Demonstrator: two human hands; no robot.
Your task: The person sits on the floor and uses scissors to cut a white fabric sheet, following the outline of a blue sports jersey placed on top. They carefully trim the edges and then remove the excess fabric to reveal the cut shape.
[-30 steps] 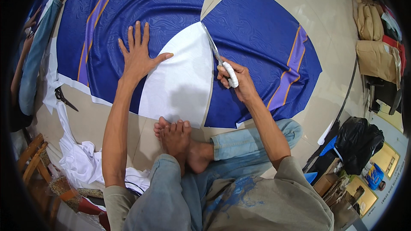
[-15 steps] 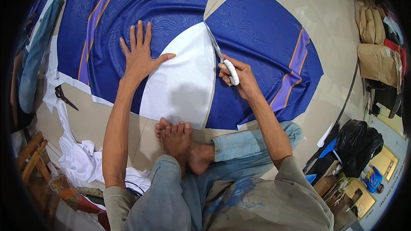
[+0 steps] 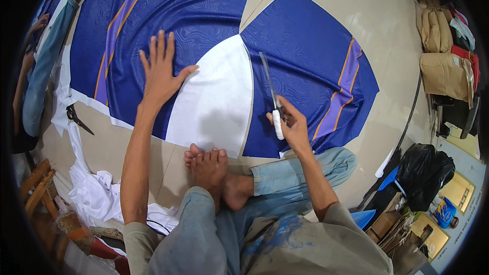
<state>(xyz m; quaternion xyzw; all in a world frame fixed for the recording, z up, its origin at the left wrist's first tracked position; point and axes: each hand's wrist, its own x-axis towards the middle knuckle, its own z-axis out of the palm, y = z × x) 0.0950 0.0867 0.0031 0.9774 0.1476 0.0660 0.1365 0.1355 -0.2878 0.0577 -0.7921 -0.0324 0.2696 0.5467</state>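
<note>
My left hand (image 3: 162,79) lies flat with spread fingers on the blue patterned fabric (image 3: 204,10), its thumb reaching the edge of a white fabric piece (image 3: 216,84). My right hand (image 3: 291,122) grips a pair of scissors (image 3: 268,77) by a handle wrapped in white. The scissors' blades point away from me, above the right blue fabric panel (image 3: 300,35), apart from the cut edge. This panel carries a purple stripe with orange borders. The white piece comes to a point where the left and right blue parts meet.
Black scissors (image 3: 79,119) lie on the tiled floor at left, near crumpled white cloth (image 3: 99,193). Another person's denim sleeve (image 3: 46,71) shows at far left. Right of me are a black plastic bag (image 3: 425,175), a blue dustpan (image 3: 388,178) and brown paper packages (image 3: 448,76).
My right hand has drawn the scissors back toward me and slightly right, off the point of the white piece. My left hand has shifted a little left and nearer on the fabric.
</note>
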